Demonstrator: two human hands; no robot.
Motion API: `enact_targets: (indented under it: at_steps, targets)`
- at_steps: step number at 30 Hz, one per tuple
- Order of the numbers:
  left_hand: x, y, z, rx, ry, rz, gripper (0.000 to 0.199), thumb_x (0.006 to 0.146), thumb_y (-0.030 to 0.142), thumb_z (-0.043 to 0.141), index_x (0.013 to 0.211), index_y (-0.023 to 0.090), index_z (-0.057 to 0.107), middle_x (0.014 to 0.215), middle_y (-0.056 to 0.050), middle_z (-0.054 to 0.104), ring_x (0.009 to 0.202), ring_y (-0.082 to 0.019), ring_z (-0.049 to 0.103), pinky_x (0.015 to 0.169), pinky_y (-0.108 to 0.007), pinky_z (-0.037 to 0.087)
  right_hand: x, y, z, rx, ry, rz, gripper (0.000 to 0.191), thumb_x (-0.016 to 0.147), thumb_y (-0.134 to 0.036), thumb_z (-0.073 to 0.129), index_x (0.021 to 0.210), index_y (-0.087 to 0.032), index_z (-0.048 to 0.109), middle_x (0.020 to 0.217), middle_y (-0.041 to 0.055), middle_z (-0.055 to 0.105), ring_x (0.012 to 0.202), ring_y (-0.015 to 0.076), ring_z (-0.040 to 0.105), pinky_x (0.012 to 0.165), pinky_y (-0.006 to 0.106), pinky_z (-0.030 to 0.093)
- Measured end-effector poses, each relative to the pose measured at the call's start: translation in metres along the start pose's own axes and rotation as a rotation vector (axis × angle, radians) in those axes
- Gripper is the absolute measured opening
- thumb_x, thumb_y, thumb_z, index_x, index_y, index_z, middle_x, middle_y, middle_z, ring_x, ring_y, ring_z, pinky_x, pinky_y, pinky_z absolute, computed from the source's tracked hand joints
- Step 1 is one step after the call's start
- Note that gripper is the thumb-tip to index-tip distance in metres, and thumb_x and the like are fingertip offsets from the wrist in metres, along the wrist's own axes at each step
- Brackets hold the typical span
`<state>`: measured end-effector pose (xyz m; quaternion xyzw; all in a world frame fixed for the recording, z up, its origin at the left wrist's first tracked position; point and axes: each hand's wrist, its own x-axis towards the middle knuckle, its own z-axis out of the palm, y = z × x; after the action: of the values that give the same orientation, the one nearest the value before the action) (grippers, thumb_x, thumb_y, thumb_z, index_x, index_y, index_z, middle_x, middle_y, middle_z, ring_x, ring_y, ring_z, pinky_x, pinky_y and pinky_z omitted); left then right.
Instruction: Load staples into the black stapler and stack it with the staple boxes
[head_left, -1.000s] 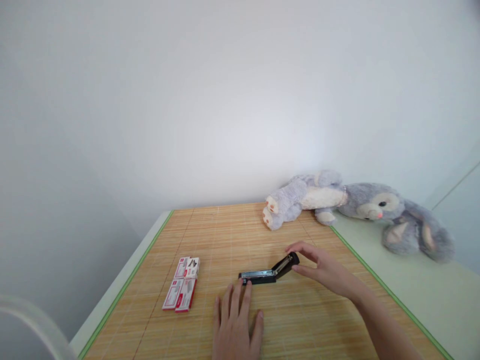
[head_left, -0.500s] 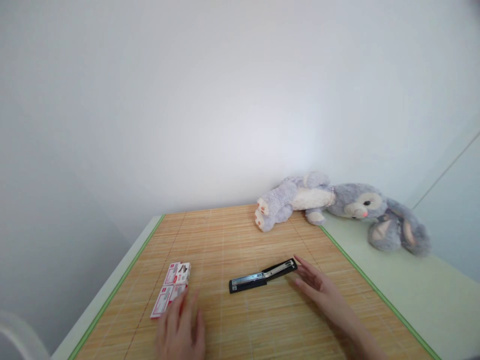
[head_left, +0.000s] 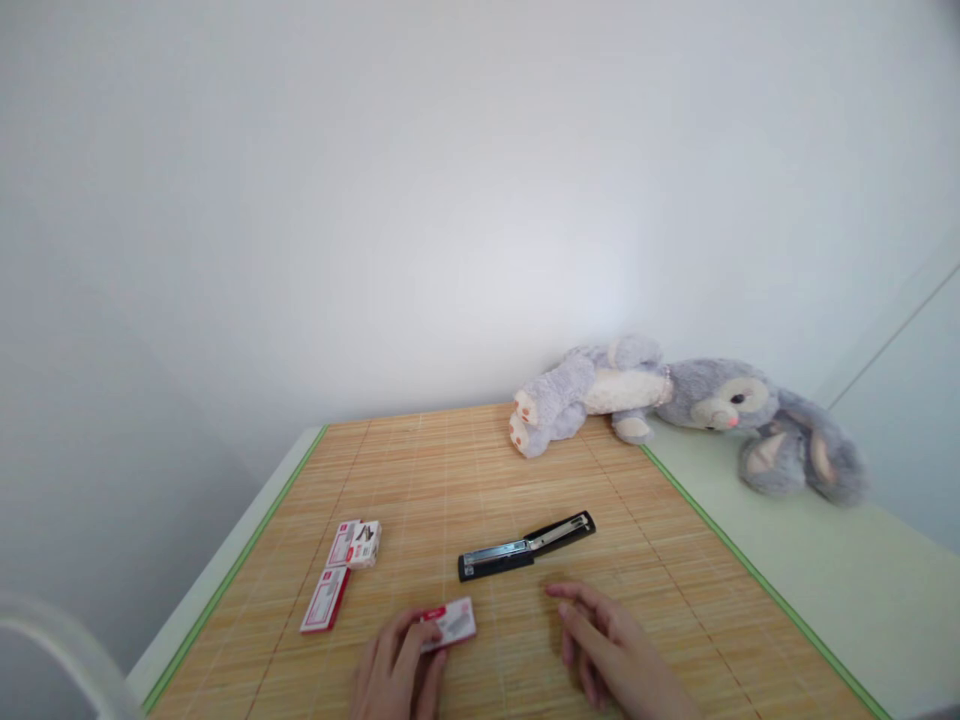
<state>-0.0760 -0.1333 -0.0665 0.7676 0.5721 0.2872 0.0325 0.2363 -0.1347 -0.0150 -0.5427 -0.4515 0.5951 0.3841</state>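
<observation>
My left hand (head_left: 397,665) grips a small white and red staple box (head_left: 452,621) near the front of the bamboo mat. Just to its right, my right hand (head_left: 604,645) hovers with fingers apart and nothing in them. Beyond both hands lies a black stapler (head_left: 526,546), opened out so that its metal insides show; neither hand touches it. Over on the left is a group of similar small boxes: two flat white and red ones (head_left: 325,598) and a staple box (head_left: 365,544) with a stapler picture.
A grey plush rabbit (head_left: 630,390) lies on its side at the back right, against the wall. The bamboo mat (head_left: 420,470) has green edging and covers much of the pale table (head_left: 757,500). A blurred white curved object (head_left: 60,640) shows at lower left.
My left hand has moved right, taking one box away from the group. My right hand has drawn back from the stapler's right end toward me.
</observation>
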Motion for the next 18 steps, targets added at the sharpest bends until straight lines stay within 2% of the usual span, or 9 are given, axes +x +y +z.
enact_targets:
  at_steps: [2, 5, 9, 13, 18]
  targets:
    - [0.015, 0.02, 0.003, -0.13, -0.082, 0.055, 0.022, 0.092, 0.038, 0.065, 0.112, 0.032, 0.071, 0.121, -0.006, 0.073, 0.111, -0.025, 0.068, 0.093, -0.041, 0.059, 0.003, -0.003, 0.012, -0.001, -0.091, 0.05, 0.076, 0.081, -0.084, 0.056, 0.117, -0.018, 0.06, 0.064, -0.0048, 0.06, 0.036, 0.0069, 0.044, 0.036, 0.019, 0.029]
    - [0.031, 0.053, 0.009, -0.286, -0.113, 0.064, 0.025, 0.089, 0.034, 0.068, 0.113, 0.027, 0.068, 0.114, -0.007, 0.073, 0.107, -0.026, 0.067, 0.093, -0.041, 0.057, 0.006, -0.006, 0.021, 0.005, -0.189, 0.112, 0.074, 0.078, -0.088, 0.054, 0.105, -0.018, 0.057, 0.058, -0.0061, 0.057, 0.033, 0.0056, 0.04, 0.034, 0.018, 0.024]
    - [0.043, 0.081, 0.009, -0.38, -0.19, 0.046, 0.028, 0.086, 0.028, 0.071, 0.114, 0.026, 0.067, 0.111, -0.008, 0.072, 0.105, -0.026, 0.065, 0.091, -0.042, 0.056, 0.007, -0.007, 0.016, -0.029, -0.156, 0.109, 0.069, 0.079, -0.086, 0.051, 0.101, -0.02, 0.053, 0.056, -0.0073, 0.056, 0.03, 0.0056, 0.036, 0.03, 0.018, 0.022]
    - [0.048, 0.082, -0.002, -0.433, -0.283, 0.022, 0.038, 0.08, 0.024, 0.075, 0.117, 0.026, 0.066, 0.116, -0.007, 0.071, 0.111, -0.027, 0.063, 0.098, -0.044, 0.053, 0.012, -0.003, 0.004, -0.164, -0.079, 0.084, 0.057, 0.082, -0.077, 0.052, 0.087, -0.021, 0.053, 0.048, -0.0092, 0.05, 0.029, 0.0052, 0.028, 0.029, 0.019, 0.018]
    - [0.048, 0.066, -0.016, -0.457, -0.302, -0.059, 0.033, 0.083, 0.024, 0.071, 0.116, 0.027, 0.067, 0.118, -0.007, 0.07, 0.114, -0.028, 0.062, 0.101, -0.046, 0.052, 0.017, 0.003, -0.013, -0.239, -0.053, 0.056, 0.046, 0.09, -0.069, 0.049, 0.084, -0.023, 0.051, 0.049, -0.0084, 0.052, 0.03, 0.0068, 0.029, 0.032, 0.02, 0.019]
